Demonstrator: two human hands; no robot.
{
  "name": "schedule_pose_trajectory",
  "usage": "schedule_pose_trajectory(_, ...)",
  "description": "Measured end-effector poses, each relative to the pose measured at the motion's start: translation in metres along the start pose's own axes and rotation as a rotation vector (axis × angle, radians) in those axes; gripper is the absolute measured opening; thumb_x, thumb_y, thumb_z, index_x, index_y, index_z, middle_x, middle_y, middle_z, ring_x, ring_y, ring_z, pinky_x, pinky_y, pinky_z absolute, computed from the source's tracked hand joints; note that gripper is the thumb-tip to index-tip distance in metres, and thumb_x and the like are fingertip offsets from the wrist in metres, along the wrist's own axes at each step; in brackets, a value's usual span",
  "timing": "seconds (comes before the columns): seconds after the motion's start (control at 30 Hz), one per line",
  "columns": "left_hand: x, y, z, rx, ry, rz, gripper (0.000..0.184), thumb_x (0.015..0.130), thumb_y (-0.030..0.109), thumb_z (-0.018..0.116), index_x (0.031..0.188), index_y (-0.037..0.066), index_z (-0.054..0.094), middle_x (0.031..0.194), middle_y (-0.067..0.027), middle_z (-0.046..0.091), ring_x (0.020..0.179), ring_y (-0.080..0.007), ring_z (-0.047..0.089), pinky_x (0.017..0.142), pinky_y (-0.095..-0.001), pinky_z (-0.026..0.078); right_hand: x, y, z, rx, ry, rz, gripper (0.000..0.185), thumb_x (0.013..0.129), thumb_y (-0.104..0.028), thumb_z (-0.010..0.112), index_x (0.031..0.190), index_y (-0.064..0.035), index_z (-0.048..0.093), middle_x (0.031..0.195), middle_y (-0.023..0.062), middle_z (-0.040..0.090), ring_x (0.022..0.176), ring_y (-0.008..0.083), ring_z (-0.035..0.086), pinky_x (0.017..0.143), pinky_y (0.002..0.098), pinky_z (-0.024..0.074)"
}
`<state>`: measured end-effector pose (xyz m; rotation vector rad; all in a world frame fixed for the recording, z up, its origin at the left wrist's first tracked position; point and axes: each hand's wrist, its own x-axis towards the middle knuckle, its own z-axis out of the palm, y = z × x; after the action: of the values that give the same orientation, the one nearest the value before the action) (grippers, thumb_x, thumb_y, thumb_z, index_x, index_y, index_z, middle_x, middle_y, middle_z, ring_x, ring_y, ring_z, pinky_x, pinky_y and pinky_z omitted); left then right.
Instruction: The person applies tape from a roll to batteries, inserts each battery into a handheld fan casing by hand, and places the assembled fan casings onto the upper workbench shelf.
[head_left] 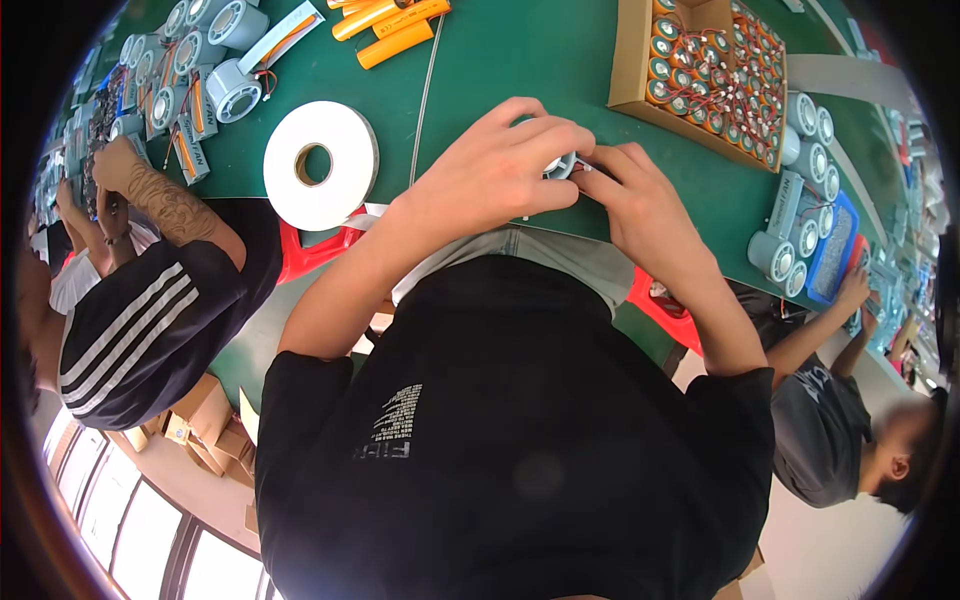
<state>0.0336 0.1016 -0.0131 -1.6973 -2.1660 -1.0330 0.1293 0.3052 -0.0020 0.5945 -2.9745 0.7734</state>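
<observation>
- Noting position: light-grey round part (560,167) sits between the two hands, near the counter's (500,70) edge, just beyond the wearer's black shirt (530,400).
- Left hand (510,160): curled over the part from its left and far side, fingers bent and closed around it; it covers most of the surface.
- Right hand (640,195): comes in from the right, fingers bent toward the part's right side, where a short bit of wire (583,167) shows. Cannot tell whether the fingertips pinch the wire, press the rim or only rest beside them.
- Key relation: part lies at the left hand's thumb side, directly left of the right fingertips. Right hand is nearer the wire; left hand has the body.
- Axis: a rounded opening shows in the gap; long axis not readable, too much covered.
- Hidden: the part's underside, its far side, the wire's run past the fingers.
- Surroundings: white tape roll (350,150) well to the left; cardboard box (690,133) of orange cells (715,115) beyond, to the right.
- Cut off: loose orange cells (397,45) at the top edge; outer margins warped and dark.
</observation>
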Motion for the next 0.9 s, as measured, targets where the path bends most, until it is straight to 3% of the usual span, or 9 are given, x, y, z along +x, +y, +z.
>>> schedule_pose_trajectory(0.23, 0.006, -0.002, -0.002, 0.01, -0.029, 0.015, 0.015, 0.072, 0.009, 0.071, 0.071, 0.008, 0.057, 0.109, -0.0034, 0.061, 0.094, -0.0219, 0.058, 0.097, -0.037, 0.045, 0.002, 0.004, -0.002, -0.053, -0.026, 0.053, 0.034, 0.084, 0.002, 0.063, 0.112, -0.0138, 0.07, 0.12, 0.0043, 0.061, 0.091, 0.0214, 0.056, 0.083, 0.0313, 0.0494)
schedule_pose_trajectory(0.33, 0.005, 0.0, -0.004, 0.029, -0.054, 0.024, 0.013, 0.074, 0.01, 0.07, 0.073, 0.008, 0.057, 0.11, -0.0033, 0.062, 0.097, -0.0209, 0.059, 0.097, -0.0377, 0.045, -0.006, 0.014, -0.005, 0.449, -0.004, 0.177, 0.031, 0.085, 0.005, 0.061, 0.11, -0.0114, 0.071, 0.12, 0.0054, 0.061, 0.09, 0.0205, 0.055, 0.081, 0.0299, 0.0484)
schedule_pose_trajectory(0.53, 0.006, 0.003, -0.001, 0.066, -0.074, 0.026, 0.01, 0.077, 0.012, 0.068, 0.076, 0.008, 0.058, 0.112, -0.0031, 0.062, 0.103, -0.0196, 0.059, 0.097, -0.0388, 0.044, -0.026, 0.024, -0.027, 0.868, 0.035, 0.448, 0.03, 0.084, 0.009, 0.057, 0.11, -0.0021, 0.069, 0.113, 0.0082, 0.065, 0.091, 0.0179, 0.056, 0.082, 0.0293, 0.0471)
schedule_pose_trajectory(0.57, 0.006, 0.003, 0.0, 0.059, -0.079, 0.04, 0.01, 0.077, 0.012, 0.068, 0.076, 0.008, 0.058, 0.112, -0.0031, 0.062, 0.103, -0.0196, 0.059, 0.097, -0.0388, 0.044, -0.028, 0.024, -0.028, 0.867, 0.051, 0.456, 0.03, 0.084, 0.009, 0.057, 0.11, -0.0021, 0.069, 0.113, 0.0082, 0.065, 0.091, 0.0179, 0.056, 0.082, 0.0293, 0.0471)
schedule_pose_trajectory(0.7, 0.004, 0.0, 0.001, 0.076, -0.112, 0.04, 0.009, 0.079, 0.013, 0.067, 0.078, 0.009, 0.059, 0.113, -0.0028, 0.063, 0.105, -0.0197, 0.06, 0.098, -0.0398, 0.044, -0.012, 0.027, -0.034, 0.742, -0.225, 0.49, 0.027, 0.085, 0.006, 0.06, 0.11, -0.0006, 0.069, 0.101, 0.0058, 0.068, 0.088, 0.0178, 0.057, 0.082, 0.0285, 0.0476)
schedule_pose_trajectory(0.9, 0.017, 0.004, -0.007, 0.089, -0.166, 0.008, 0.01, 0.079, 0.015, 0.068, 0.081, 0.009, 0.059, 0.114, -0.0023, 0.064, 0.109, -0.02, 0.06, 0.097, -0.0388, 0.045, -0.001, 0.019, -0.042, 0.363, -0.215, 0.375, 0.021, 0.088, 0.003, 0.061, 0.108, 0.0, 0.068, 0.095, 0.005, 0.068, 0.085, 0.0156, 0.058, 0.079, 0.0257, 0.0485)
